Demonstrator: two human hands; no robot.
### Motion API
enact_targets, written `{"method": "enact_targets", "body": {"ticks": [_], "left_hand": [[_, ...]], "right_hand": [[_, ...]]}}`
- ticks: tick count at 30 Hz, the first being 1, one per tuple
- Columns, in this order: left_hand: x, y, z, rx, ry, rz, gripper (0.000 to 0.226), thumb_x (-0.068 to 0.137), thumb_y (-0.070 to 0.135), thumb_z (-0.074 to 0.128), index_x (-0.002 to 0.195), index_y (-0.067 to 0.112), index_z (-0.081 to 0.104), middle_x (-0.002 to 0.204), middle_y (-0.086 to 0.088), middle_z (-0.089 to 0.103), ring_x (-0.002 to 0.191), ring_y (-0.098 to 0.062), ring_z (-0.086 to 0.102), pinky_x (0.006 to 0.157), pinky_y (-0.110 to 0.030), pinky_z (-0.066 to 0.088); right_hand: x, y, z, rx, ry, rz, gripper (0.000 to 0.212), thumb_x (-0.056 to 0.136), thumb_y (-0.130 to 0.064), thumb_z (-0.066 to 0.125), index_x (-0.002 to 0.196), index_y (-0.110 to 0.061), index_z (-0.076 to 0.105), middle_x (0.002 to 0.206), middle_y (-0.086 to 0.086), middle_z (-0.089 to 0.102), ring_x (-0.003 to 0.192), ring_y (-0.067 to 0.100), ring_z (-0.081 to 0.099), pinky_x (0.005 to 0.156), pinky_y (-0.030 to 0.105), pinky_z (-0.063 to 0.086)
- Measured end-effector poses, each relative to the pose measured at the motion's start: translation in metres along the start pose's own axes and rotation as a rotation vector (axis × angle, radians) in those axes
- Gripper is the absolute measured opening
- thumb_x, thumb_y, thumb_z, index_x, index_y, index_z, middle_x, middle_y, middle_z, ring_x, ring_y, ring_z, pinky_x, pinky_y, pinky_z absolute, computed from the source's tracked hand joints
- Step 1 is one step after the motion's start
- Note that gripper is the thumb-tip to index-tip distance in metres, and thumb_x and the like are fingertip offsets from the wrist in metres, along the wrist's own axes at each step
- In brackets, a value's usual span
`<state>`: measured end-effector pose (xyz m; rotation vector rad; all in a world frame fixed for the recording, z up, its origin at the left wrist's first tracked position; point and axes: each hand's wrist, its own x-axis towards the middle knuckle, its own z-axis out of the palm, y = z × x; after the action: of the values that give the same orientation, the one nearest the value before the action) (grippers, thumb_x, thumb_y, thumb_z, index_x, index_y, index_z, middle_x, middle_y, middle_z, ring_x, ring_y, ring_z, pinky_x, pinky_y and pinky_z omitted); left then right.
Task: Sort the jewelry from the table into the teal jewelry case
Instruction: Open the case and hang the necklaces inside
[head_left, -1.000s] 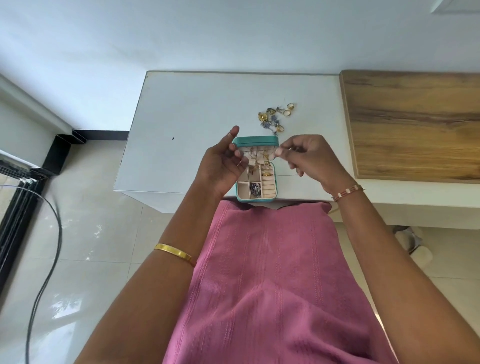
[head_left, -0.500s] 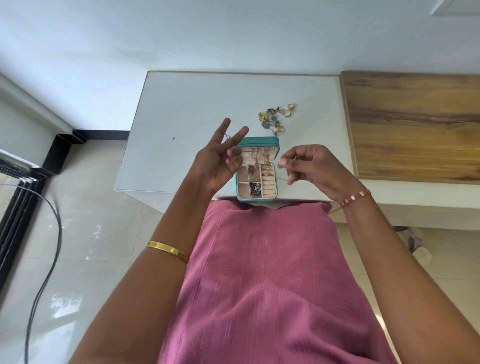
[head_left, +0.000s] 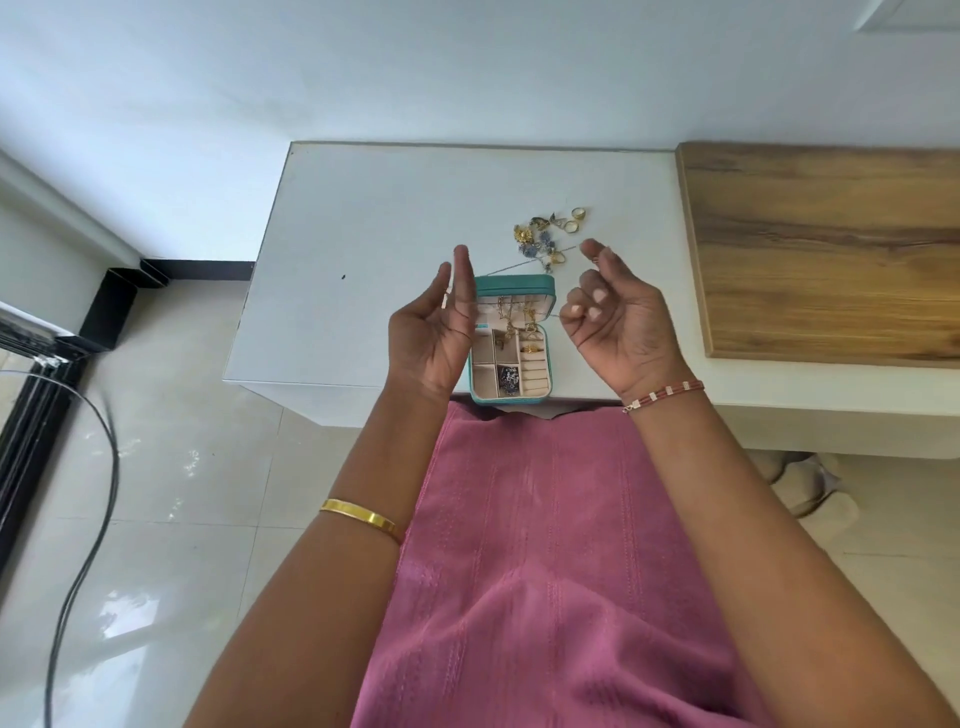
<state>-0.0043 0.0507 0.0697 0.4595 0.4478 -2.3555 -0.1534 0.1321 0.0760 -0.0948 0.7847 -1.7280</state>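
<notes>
Both hands raised mid-frame: the left hand (head_left: 434, 332) has straight, open fingers, while the right hand (head_left: 618, 317) curls its grip, pinching a thin chain (head_left: 563, 253). Between them sits the open teal case (head_left: 511, 340) at the counter's (head_left: 374, 234) near edge; beyond, loose jewelry (head_left: 545, 234) lies upper centre.

A home room – glossy tiled floor (head_left: 171, 467), white table (head_left: 395, 218), slippers (head_left: 810, 483) beneath

Bright daylight, glare patches on floor tiles (head_left: 130, 613), wide-angle edge bending, sharp focus.
</notes>
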Motion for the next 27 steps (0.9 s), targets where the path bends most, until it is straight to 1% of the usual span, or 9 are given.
{"method": "enact_targets", "body": {"ticks": [2,4,5,9,12,16,21,24,27], "left_hand": [[0.003,-0.002,-0.004,-0.063,0.072,0.037,0.037,0.079,-0.027,0.037,0.116,-0.027,0.040,0.093,-0.052,0.051,0.073,-0.063,0.059,0.070,-0.061,0.050],[0.015,0.005,-0.015,-0.085,0.201,0.091,0.080,0.066,-0.038,0.039,0.139,-0.005,0.031,0.103,-0.050,0.049,0.080,-0.064,0.058,0.064,-0.063,0.052],[0.019,0.007,-0.018,-0.095,0.223,0.092,0.081,0.069,-0.039,0.037,0.140,-0.001,0.031,0.102,-0.049,0.050,0.078,-0.064,0.058,0.059,-0.060,0.054],[0.019,0.007,-0.024,-0.121,0.272,0.057,0.027,0.094,-0.009,0.028,0.110,-0.017,0.049,0.072,-0.043,0.057,0.049,-0.046,0.063,0.038,-0.040,0.052],[0.018,0.004,-0.020,-0.056,0.299,0.106,0.021,0.098,-0.004,0.032,0.105,-0.017,0.047,0.062,-0.036,0.058,0.038,-0.033,0.061,0.034,-0.030,0.048],[0.015,0.003,-0.016,0.101,0.351,0.168,0.016,0.098,-0.003,0.035,0.093,-0.010,0.049,0.055,-0.027,0.061,0.037,-0.025,0.062,0.033,-0.023,0.046],[0.015,0.002,-0.014,0.252,0.350,0.184,0.025,0.098,0.011,0.044,0.077,0.001,0.054,0.051,-0.010,0.064,0.035,-0.013,0.059,0.032,-0.017,0.043],[0.017,0.000,-0.013,0.410,0.327,0.161,0.025,0.097,0.023,0.046,0.082,0.008,0.058,0.053,0.000,0.067,0.035,-0.005,0.055,0.033,-0.014,0.041],[0.019,0.000,-0.012,0.629,0.341,0.147,0.023,0.096,0.031,0.046,0.089,0.015,0.060,0.048,0.009,0.059,0.029,-0.001,0.039,0.031,-0.011,0.030]], "right_hand": [[0.000,0.005,0.008,0.002,0.030,-0.004,0.014,0.093,-0.014,0.044,0.089,-0.012,0.057,0.044,-0.004,0.049,0.039,0.006,0.045,0.049,0.018,0.047],[0.000,0.008,0.015,0.017,0.039,-0.007,0.017,0.095,-0.013,0.043,0.089,-0.012,0.058,0.050,-0.004,0.056,0.045,0.007,0.052,0.055,0.021,0.053],[0.001,0.008,0.018,0.026,0.035,-0.008,0.017,0.095,-0.013,0.043,0.089,-0.012,0.059,0.053,-0.003,0.059,0.049,0.008,0.056,0.058,0.023,0.054],[0.007,0.004,0.027,0.003,0.019,-0.007,0.017,0.095,-0.014,0.044,0.088,-0.012,0.060,0.059,-0.001,0.066,0.057,0.011,0.063,0.063,0.025,0.056],[0.009,0.000,0.029,-0.024,0.019,-0.014,0.018,0.095,-0.014,0.044,0.086,-0.013,0.059,0.060,-0.001,0.066,0.057,0.011,0.063,0.064,0.024,0.056],[0.008,0.000,0.028,-0.060,0.029,-0.018,0.017,0.095,-0.013,0.044,0.087,-0.013,0.060,0.059,-0.002,0.065,0.057,0.011,0.063,0.064,0.024,0.056],[0.008,0.003,0.022,-0.095,0.051,-0.005,0.017,0.095,-0.014,0.045,0.086,-0.014,0.060,0.060,-0.003,0.065,0.057,0.010,0.062,0.064,0.024,0.055],[0.009,0.003,0.021,-0.118,0.070,-0.003,0.016,0.095,-0.015,0.046,0.087,-0.015,0.061,0.060,-0.003,0.064,0.057,0.010,0.061,0.062,0.023,0.054],[0.008,0.002,0.020,-0.153,0.087,0.000,0.017,0.094,-0.015,0.046,0.086,-0.016,0.061,0.059,-0.004,0.063,0.052,0.008,0.057,0.058,0.021,0.051]]}}
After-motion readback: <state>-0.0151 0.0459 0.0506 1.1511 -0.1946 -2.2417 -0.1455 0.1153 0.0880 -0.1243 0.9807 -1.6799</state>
